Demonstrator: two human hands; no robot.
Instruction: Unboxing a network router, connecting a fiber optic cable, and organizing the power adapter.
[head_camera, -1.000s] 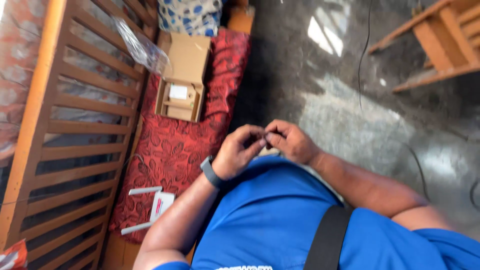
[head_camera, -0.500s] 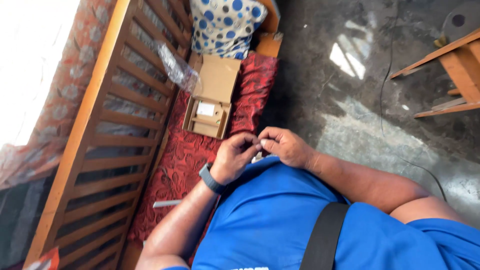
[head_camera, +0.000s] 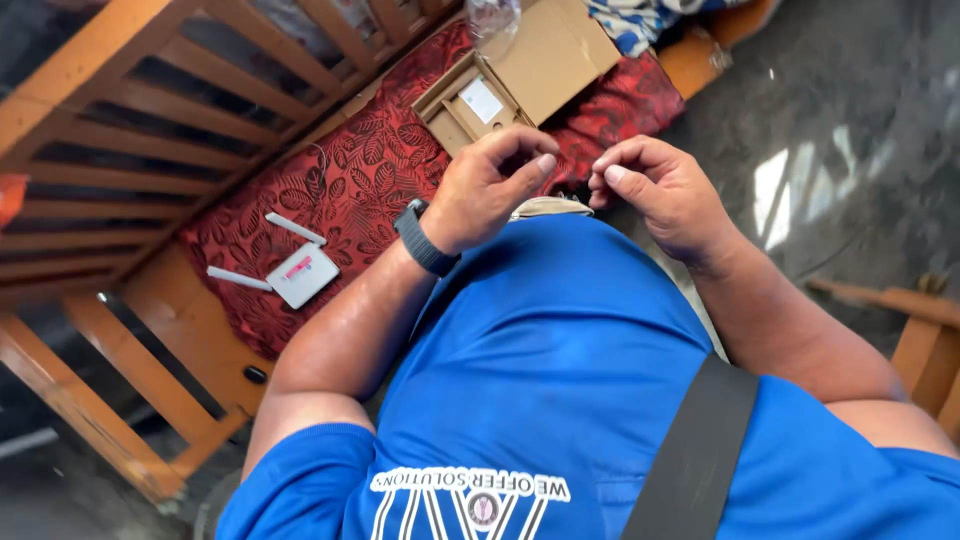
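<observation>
Both hands raised in front of the chest, fingertips turned toward each other, a small gap between them. Left hand (head_camera: 485, 190): grip pinched, thumb and forefinger curled nearly together, dark watch (head_camera: 425, 238) strapped at the wrist. Right hand (head_camera: 660, 195): grip likewise pinched, thumb tip pressed against the forefinger. Whether anything sits inside either pinch cannot be told; anything held there would be too small or too thin to make out.

Just beyond the left hand, an open cardboard box (head_camera: 475, 105) lying on a red leaf-patterned cushion (head_camera: 360, 190), lid flap (head_camera: 550, 55) folded back, a white card or insert showing inside the tray. Clear plastic wrapping (head_camera: 495, 18) at the top of the box, near the frame's edge. Further left on the same cushion, well apart from both hands, a small white router (head_camera: 300, 275) with two white antennas spread out from its body. Cushion resting on a wooden slatted sofa frame (head_camera: 130, 150). Blue-and-white patterned fabric (head_camera: 640, 20) at the far end of the cushion. Grey stone floor (head_camera: 850, 120) to the right, with part of another wooden piece (head_camera: 920, 330) at the right edge. Blue shirt (head_camera: 560, 380) and a dark shoulder strap (head_camera: 690, 460) filling the lower part of the view.
</observation>
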